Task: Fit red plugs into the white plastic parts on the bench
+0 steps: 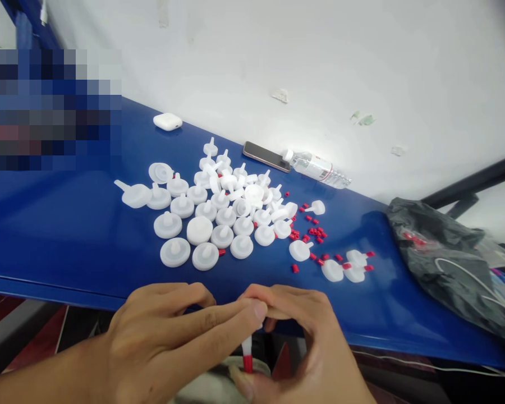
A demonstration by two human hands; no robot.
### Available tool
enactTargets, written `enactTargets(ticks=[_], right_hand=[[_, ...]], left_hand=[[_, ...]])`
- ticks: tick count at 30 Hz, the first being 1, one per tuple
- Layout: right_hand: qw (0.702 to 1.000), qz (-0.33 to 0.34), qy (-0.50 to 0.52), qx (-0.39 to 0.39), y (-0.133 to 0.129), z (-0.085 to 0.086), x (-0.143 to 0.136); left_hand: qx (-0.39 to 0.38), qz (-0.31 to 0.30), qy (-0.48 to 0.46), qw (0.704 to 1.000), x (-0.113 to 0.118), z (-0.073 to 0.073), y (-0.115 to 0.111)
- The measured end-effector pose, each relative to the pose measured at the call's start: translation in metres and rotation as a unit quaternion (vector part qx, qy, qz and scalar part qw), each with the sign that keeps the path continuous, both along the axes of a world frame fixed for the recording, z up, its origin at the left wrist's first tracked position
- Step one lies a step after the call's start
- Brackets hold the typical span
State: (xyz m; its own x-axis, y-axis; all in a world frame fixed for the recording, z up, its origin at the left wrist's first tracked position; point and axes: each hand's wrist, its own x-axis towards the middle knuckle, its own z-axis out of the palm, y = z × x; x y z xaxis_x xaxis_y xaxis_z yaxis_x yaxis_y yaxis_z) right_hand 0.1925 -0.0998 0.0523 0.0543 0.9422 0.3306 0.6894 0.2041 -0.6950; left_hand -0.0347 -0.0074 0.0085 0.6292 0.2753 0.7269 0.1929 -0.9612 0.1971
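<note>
Just in front of the table's near edge, my two hands meet around a white nozzle cap (pixel 246 344). A small red tip cap (pixel 247 363) sits on the end of its spout, which points down. My left hand (pixel 172 342) is closed over the top, its fingers covering the wide part of the piece. From the other side my right hand (pixel 307 342) grips it, with the thumb at the red tip and the fingers bent above. Beyond the hands lies a cluster of white nozzle caps (pixel 223 236), mostly spout up. Loose red tip caps (pixel 295 269) are scattered right of them.
The blue table (pixel 67 235) meets a white wall. Along the wall lie a white earbud case (pixel 167 122), a phone (pixel 266 156) and a clear bottle (pixel 320 168). Several red-tipped white pieces (pixel 356 274) lie at right, near a black plastic bag (pixel 429 247).
</note>
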Motion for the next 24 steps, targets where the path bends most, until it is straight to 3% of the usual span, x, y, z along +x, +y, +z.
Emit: enactTargets(ticks=[5, 11, 17, 24], right_hand=[[0.998, -0.03, 0.019, 0.042, 0.007, 0.009, -0.004], [0.989, 0.046, 0.11, -0.086, 0.021, 0.025, -0.005], [0.986, 0.05, 0.12, -0.105, 0.018, 0.017, 0.004], [0.987, 0.042, 0.146, -0.053, 0.018, 0.01, 0.002]], left_hand=[[0.012, -0.037, 0.065, 0.997, -0.003, 0.004, 0.007], [-0.016, -0.008, 0.025, 1.0, 0.005, 0.001, 0.005], [0.026, 0.03, -0.005, 0.999, 0.016, 0.013, 0.004], [0.07, 0.05, -0.007, 0.996, 0.021, 0.022, 0.004]])
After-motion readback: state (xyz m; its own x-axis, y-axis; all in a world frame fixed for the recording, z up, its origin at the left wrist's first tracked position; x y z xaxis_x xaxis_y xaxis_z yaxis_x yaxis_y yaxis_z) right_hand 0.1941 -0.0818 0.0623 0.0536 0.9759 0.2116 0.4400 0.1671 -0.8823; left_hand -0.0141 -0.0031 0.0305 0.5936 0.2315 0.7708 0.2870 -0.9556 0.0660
